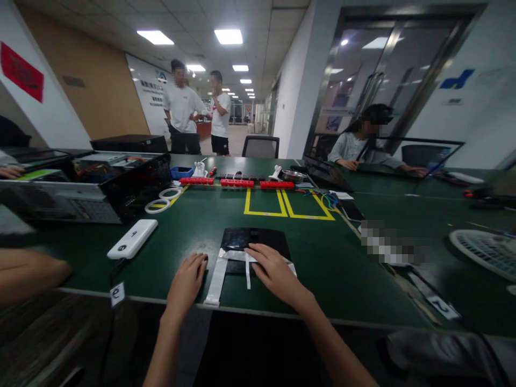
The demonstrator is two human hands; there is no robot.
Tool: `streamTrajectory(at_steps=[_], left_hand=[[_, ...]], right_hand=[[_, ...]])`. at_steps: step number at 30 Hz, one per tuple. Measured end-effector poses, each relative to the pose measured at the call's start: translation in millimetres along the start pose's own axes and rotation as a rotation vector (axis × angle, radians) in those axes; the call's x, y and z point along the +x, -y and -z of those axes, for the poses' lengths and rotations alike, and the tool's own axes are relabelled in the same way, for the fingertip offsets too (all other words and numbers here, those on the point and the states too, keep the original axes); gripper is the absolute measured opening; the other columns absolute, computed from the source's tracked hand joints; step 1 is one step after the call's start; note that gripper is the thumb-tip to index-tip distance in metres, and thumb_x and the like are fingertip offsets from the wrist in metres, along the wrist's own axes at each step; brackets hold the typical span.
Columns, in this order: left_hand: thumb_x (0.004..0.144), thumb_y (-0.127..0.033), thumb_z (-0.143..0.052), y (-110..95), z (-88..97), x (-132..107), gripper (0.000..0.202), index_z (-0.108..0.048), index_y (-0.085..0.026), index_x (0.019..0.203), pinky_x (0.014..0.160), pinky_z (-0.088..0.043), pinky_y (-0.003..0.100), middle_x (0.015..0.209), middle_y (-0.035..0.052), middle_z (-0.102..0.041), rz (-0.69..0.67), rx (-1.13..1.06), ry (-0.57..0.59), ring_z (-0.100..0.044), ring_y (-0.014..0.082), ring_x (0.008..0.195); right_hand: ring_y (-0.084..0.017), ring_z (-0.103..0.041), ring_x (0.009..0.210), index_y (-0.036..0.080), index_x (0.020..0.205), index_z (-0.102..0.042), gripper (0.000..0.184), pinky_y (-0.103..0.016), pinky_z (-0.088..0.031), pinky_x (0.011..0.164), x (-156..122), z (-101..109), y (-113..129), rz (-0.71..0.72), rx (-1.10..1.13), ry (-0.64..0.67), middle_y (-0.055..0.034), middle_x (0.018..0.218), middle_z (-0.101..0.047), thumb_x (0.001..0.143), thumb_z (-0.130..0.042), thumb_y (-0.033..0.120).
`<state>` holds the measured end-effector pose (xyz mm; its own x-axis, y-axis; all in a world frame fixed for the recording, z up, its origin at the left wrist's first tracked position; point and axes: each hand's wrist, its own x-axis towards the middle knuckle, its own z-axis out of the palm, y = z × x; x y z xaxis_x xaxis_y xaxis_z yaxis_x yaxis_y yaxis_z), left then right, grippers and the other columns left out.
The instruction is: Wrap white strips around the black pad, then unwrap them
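A flat black panel (258, 237) lies on the green table (193, 226) just in front of me. White ribbon cables (216, 279) run from its near edge toward the table's front edge. My left hand (186, 284) rests on the table left of the cables, fingers curled down, nothing visibly in it. My right hand (274, 271) lies flat with fingers stretched over the panel's near edge and the cables.
A white power bank (133, 238) lies to the left, with tape rolls (163, 200) and an open computer case (84, 188) behind it. Red blocks (237, 183) and yellow floor-tape rectangles (282, 207) sit mid-table. A fan (486, 250) is right. A person sits at a laptop; two stand behind.
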<state>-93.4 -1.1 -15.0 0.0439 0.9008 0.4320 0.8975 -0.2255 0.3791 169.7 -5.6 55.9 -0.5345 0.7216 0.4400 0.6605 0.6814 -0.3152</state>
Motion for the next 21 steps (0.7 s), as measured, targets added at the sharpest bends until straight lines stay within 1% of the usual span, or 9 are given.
streamTrajectory(at_steps=[3, 7, 9, 11, 15, 18, 21], left_hand=[[0.092, -0.028, -0.037, -2, -2.5, -1, 0.034, -0.06, -0.017, 0.116, 0.104, -0.034, 0.047, 0.124, 0.0095, -0.061, -0.028, 0.064, 0.027, -0.05, 0.0262, 0.121], [0.092, -0.028, -0.037, -5, 1.5, -1, 0.035, -0.059, -0.017, 0.118, 0.104, -0.034, 0.046, 0.125, 0.0094, -0.06, -0.043, 0.094, 0.047, -0.049, 0.0255, 0.122], [0.093, -0.029, -0.037, -5, 2.7, -1, 0.035, -0.059, -0.018, 0.117, 0.104, -0.034, 0.046, 0.125, 0.0086, -0.06, -0.042, 0.097, 0.051, -0.05, 0.025, 0.122], [0.092, -0.028, -0.038, -5, 2.7, -1, 0.034, -0.059, -0.02, 0.117, 0.104, -0.035, 0.045, 0.125, 0.0079, -0.06, -0.04, 0.097, 0.047, -0.05, 0.0245, 0.122], [0.092, -0.028, -0.039, -5, 1.8, -1, 0.033, -0.059, -0.02, 0.117, 0.103, -0.035, 0.045, 0.125, 0.0079, -0.06, -0.039, 0.095, 0.04, -0.049, 0.0246, 0.122], [0.092, -0.029, -0.04, -6, 1.9, -1, 0.033, -0.06, -0.019, 0.116, 0.103, -0.036, 0.045, 0.125, 0.0082, -0.06, -0.036, 0.096, 0.038, -0.05, 0.0245, 0.122], [0.092, -0.029, -0.04, -7, 2.3, -1, 0.033, -0.06, -0.018, 0.116, 0.104, -0.035, 0.045, 0.125, 0.0088, -0.06, -0.032, 0.099, 0.036, -0.05, 0.0246, 0.121]], right_hand=[[-0.023, -0.038, 0.128, 0.022, 0.133, -0.044, 0.043, -0.045, -0.033, 0.104, 25, -14, 4, 0.054, -0.103, 0.159, -0.011, 0.14, -0.043, 0.09, -0.043, 0.026], [-0.038, -0.023, 0.134, 0.026, 0.14, -0.035, 0.059, -0.065, -0.024, 0.1, 42, -38, 4, 0.041, -0.234, 0.383, -0.0136, 0.148, -0.028, 0.086, -0.049, 0.047], [-0.042, -0.017, 0.134, 0.029, 0.142, -0.029, 0.064, -0.07, -0.02, 0.097, 44, -46, 0, 0.027, -0.256, 0.445, -0.0127, 0.15, -0.023, 0.086, -0.045, 0.054], [-0.041, -0.013, 0.135, 0.031, 0.144, -0.024, 0.064, -0.071, -0.016, 0.098, 43, -48, -4, 0.029, -0.249, 0.468, -0.0104, 0.151, -0.02, 0.087, -0.039, 0.056], [-0.038, -0.009, 0.137, 0.032, 0.144, -0.021, 0.063, -0.07, -0.012, 0.1, 38, -37, -16, 0.029, -0.215, 0.516, -0.0081, 0.152, -0.017, 0.089, -0.038, 0.055], [-0.035, -0.006, 0.138, 0.032, 0.144, -0.021, 0.064, -0.069, -0.009, 0.101, 31, -22, -32, 0.012, -0.171, 0.549, -0.0077, 0.152, -0.016, 0.088, -0.038, 0.057], [-0.032, -0.003, 0.139, 0.032, 0.145, -0.02, 0.067, -0.066, -0.006, 0.103, 20, -1, -55, -0.024, -0.111, 0.57, -0.0062, 0.153, -0.014, 0.086, -0.039, 0.059]])
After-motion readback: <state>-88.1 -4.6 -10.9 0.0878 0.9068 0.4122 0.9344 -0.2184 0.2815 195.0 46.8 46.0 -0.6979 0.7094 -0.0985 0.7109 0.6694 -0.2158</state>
